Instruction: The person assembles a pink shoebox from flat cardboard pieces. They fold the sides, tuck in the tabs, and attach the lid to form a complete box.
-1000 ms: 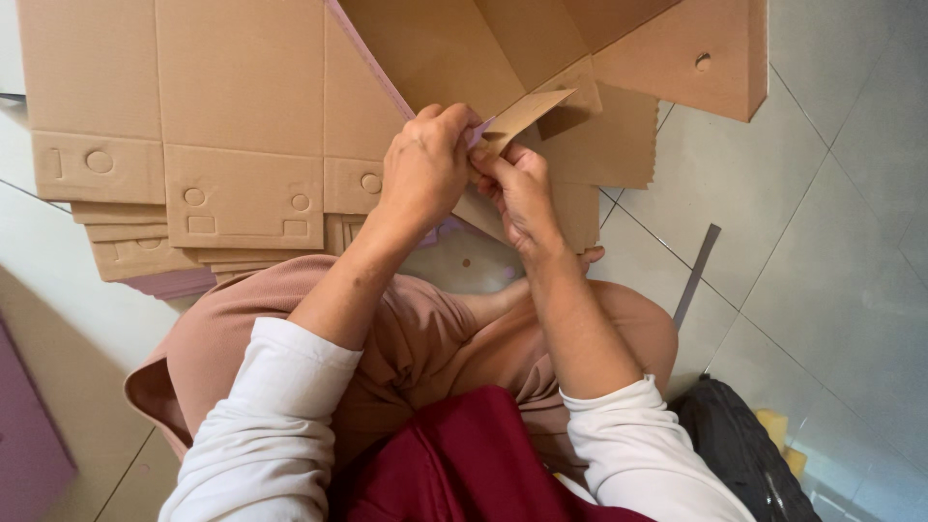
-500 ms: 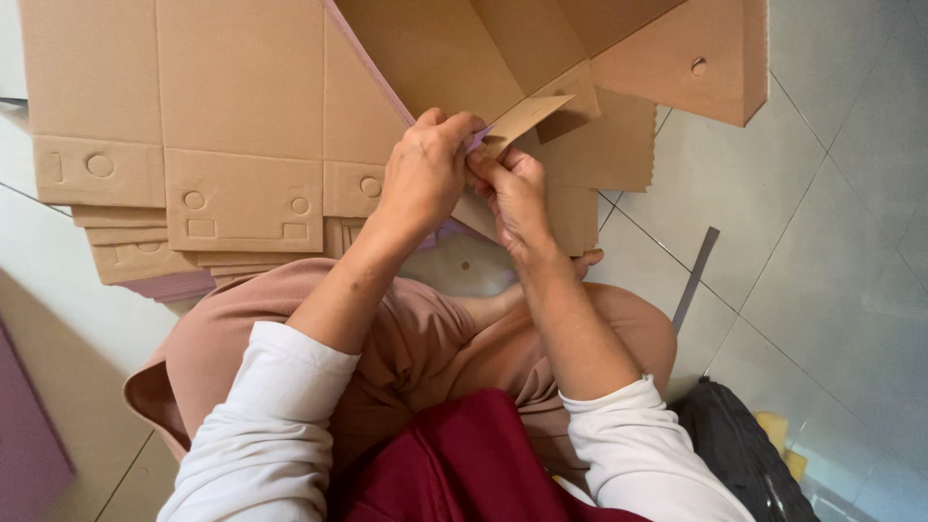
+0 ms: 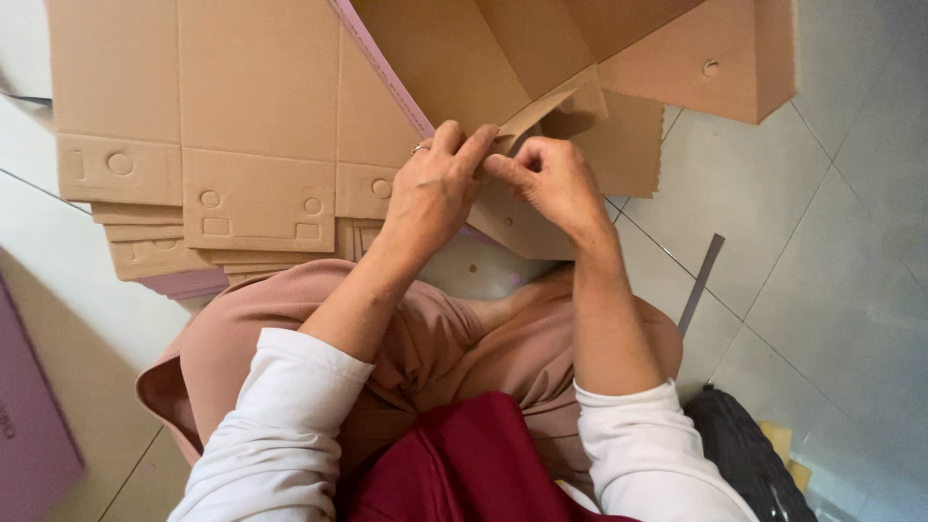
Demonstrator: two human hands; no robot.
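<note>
Floor (image 3: pixel 851 290): pale tiles, grout lines visible, runs off frame on right and left.

Stack (image 3: pixel 222 174) of flat cardboard blanks, upper left. At least four layers countable at the stepped lower edge; true count hidden under the top sheet. Top sheet has punched circles and small rectangles. Purple layer shows at the bottom edge of the stack.

One box (image 3: pixel 599 68), part-folded, top centre to right, cut off by the top edge. One small round hole in its right panel. Purple edge runs along its left crease. Inside is partly hidden by the hands.

One purple board (image 3: pixel 34 425) at lower left, mostly out of frame.

One dark bag (image 3: pixel 749 459) at lower right, cut off; something yellow beside it, too little visible to identify.

One thin grey strip (image 3: pixel 703 282) lies on the floor, right of the knee.

Two hands, both the person's own. Left hand (image 3: pixel 435 188) and right hand (image 3: pixel 551 179) meet at one flap (image 3: pixel 541 106) on the box's near edge, above the lap. Both are pinching it: left fingers lie over the flap's base, right fingertips clenched on it just beside them. Fingertips of the two hands touch. One ring on the left hand. The pinch point itself is hidden by the fingers.
</note>
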